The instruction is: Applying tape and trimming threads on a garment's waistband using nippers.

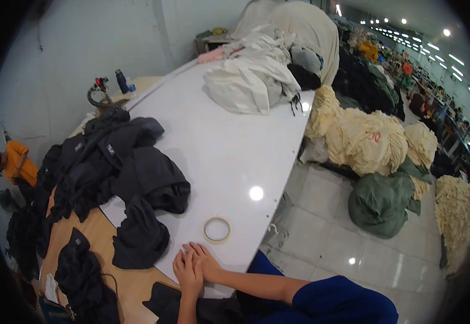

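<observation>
My two hands meet close together over the near edge of the white table (229,156). The fingers of my left hand (188,274) are bent and lie against my right hand (208,263), whose fingers curl in toward them. Whatever may be between the fingers is hidden. Just beyond my hands, a roll of cream-coloured tape (217,229) lies flat on the white top. A crumpled dark grey garment (141,237) is to the left of my hands. Beneath my left forearm, another piece of dark cloth (162,299) lies at the table edge.
Dark garments (110,162) are heaped on the left, partly over a wooden tabletop (108,270). White cloth (248,81) covers the table's far end. Cream bundles (370,137) and a green sack (380,205) stand on the tiled floor at right. A person in orange (20,162) is at far left.
</observation>
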A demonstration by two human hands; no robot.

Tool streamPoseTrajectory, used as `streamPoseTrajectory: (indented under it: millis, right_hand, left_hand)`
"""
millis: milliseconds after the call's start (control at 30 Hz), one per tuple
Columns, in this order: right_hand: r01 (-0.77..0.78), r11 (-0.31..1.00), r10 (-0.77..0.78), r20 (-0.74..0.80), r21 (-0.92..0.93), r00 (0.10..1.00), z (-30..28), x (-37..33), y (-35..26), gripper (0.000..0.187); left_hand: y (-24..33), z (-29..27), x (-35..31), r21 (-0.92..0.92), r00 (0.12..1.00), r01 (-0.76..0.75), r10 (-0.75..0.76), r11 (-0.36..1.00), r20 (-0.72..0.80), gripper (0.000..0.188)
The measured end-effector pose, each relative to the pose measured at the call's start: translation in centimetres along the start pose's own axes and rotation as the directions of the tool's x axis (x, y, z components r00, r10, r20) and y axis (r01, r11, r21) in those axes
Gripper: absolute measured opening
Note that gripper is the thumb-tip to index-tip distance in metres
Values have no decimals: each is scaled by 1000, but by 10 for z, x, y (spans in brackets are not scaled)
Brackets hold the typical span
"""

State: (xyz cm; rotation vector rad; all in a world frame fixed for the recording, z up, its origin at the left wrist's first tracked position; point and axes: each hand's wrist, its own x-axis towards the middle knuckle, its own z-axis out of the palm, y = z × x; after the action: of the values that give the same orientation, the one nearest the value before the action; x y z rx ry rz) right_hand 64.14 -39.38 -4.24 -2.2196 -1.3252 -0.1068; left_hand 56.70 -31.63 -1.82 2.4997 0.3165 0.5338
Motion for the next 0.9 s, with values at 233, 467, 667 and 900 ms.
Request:
streamPoseTrajectory:
  millis: [233, 467, 667, 900]
  right_hand:
    - [-17, 995, 15, -29, -101, 999, -10, 19, -13, 46]
    - [-13, 991, 6, -48, -133, 999, 0, 7, -11, 46]
    - [-18, 996, 17, -3, -85, 1000, 4, 0, -10, 48]
    - [-19, 1000, 20, -50, 19, 999, 0, 5, -5, 45]
  left_hand:
    - [4, 1, -1, 39, 982, 123, -115, 992, -151, 36]
    - [-5, 6, -8, 13, 985, 73, -70, 997, -159, 37]
    - [-8, 10, -14, 23, 989, 61, -57, 998, -137, 38]
    - [-6, 10, -7, -27, 988, 89, -91, 996, -125, 38]
